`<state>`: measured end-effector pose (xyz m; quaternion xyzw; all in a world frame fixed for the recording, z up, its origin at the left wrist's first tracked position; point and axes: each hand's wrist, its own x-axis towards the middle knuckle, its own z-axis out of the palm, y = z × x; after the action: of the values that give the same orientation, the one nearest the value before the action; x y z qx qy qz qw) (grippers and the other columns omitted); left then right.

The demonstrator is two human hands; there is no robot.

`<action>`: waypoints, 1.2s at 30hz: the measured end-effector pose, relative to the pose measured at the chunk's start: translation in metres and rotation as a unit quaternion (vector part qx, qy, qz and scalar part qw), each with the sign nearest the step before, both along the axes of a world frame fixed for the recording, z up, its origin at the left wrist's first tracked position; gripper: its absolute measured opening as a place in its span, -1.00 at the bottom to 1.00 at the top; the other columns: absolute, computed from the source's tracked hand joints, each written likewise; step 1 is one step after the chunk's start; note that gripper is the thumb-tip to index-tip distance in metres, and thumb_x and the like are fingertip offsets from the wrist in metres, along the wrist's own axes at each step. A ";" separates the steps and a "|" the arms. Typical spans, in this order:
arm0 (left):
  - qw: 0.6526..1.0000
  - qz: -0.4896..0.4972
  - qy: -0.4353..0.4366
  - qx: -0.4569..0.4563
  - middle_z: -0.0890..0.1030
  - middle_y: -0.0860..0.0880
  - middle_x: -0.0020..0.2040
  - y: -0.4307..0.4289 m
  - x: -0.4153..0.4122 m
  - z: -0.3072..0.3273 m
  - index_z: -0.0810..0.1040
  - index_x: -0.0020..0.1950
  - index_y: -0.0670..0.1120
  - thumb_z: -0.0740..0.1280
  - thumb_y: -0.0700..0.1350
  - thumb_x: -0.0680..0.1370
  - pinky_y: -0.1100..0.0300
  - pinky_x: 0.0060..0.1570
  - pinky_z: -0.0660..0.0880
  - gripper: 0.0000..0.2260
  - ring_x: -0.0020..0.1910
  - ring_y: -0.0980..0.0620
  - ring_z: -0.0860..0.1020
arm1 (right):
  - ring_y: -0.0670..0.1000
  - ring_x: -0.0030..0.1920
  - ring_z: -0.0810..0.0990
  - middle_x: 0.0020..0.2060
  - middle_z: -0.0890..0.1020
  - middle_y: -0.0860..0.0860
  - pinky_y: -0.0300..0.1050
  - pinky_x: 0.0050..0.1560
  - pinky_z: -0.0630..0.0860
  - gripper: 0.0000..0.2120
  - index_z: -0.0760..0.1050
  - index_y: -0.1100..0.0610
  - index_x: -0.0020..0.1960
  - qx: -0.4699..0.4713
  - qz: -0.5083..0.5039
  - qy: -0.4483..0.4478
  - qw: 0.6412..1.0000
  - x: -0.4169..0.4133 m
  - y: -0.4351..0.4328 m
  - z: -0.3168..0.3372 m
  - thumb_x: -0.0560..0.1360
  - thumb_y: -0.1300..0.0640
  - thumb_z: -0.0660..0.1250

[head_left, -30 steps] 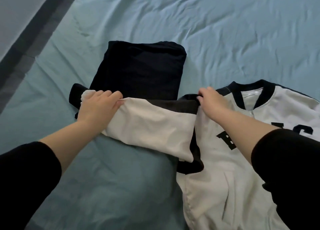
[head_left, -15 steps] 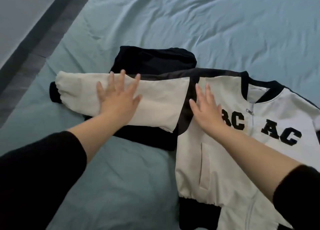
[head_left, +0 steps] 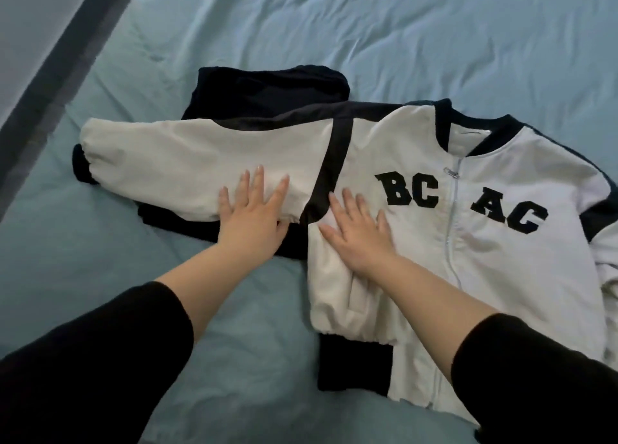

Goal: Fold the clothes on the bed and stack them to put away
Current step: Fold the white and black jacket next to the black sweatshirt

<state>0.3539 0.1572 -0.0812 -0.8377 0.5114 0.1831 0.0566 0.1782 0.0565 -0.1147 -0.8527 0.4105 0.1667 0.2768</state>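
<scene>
The bed [head_left: 434, 35] has open sheet on the far side and on the right beyond the jacket, and another free stretch near the person on the left. Its left edge runs diagonally from the far middle to the near left, marked by a dark band [head_left: 67, 62], with grey floor [head_left: 26, 25] beyond it.

A white jacket [head_left: 418, 243] lies face up across the middle and right of the bed, zip [head_left: 449, 229] closed. Its sleeve [head_left: 200, 156] stretches out to the left over a folded dark garment [head_left: 267, 89], which shows on the far side of the sleeve and again along its near edge. The sleeve's black cuff [head_left: 80, 166] lies short of the bed's left edge.

The left hand [head_left: 252, 219] lies flat on the near edge of the sleeve, fingers straight and spread, gripping nothing. The right hand [head_left: 359, 233] presses flat on the jacket's chest just left of the letters [head_left: 411, 191], fingers likewise straight and holding nothing. Both forearms are bare below black sleeves.

The sheet is light blue, soft and creased. The jacket cloth is smooth and matte, with a black ribbed collar [head_left: 495, 132], a black shoulder stripe, a gathered black hem band [head_left: 354, 363] and bold black block letters reading BC AC.
</scene>
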 end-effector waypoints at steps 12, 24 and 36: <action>0.781 0.479 0.376 -0.140 0.42 -0.06 0.26 0.094 -0.213 -0.001 0.24 0.40 -0.07 0.34 0.10 0.54 0.20 0.18 0.29 -0.47 0.29 -0.07 0.41 | 0.10 0.34 0.33 0.32 0.39 0.12 0.03 0.38 0.29 -0.57 0.35 0.16 0.37 -0.093 -0.548 -0.105 0.825 -0.321 0.098 0.065 0.54 0.11 0.31; 0.847 0.428 0.277 -0.153 0.54 0.02 -0.07 0.114 -0.201 0.010 0.46 0.02 -0.07 0.34 0.16 0.52 0.06 -0.03 0.40 -0.69 -0.01 -0.05 0.51 | 0.12 -0.28 0.48 -0.32 0.51 0.14 -0.02 -0.26 0.42 -0.65 0.42 0.29 -0.16 0.066 -0.536 -0.087 0.837 -0.376 0.069 0.049 0.56 -0.02 0.24; 0.919 0.387 0.076 0.004 -0.07 -0.15 0.58 0.090 -0.262 0.021 -0.18 0.57 0.00 0.26 0.04 0.52 -0.21 0.45 -0.02 -0.22 0.54 -0.19 -0.03 | 0.09 0.43 0.28 0.45 0.28 0.05 0.08 0.37 0.31 -0.39 0.29 0.00 0.45 0.022 -0.479 -0.021 0.877 -0.405 0.094 0.056 0.47 -0.18 0.34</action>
<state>0.0916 0.2469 -0.0602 -0.9537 0.1491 0.2555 -0.0542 -0.2264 0.1504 -0.0583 -0.5491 0.7589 0.0045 0.3502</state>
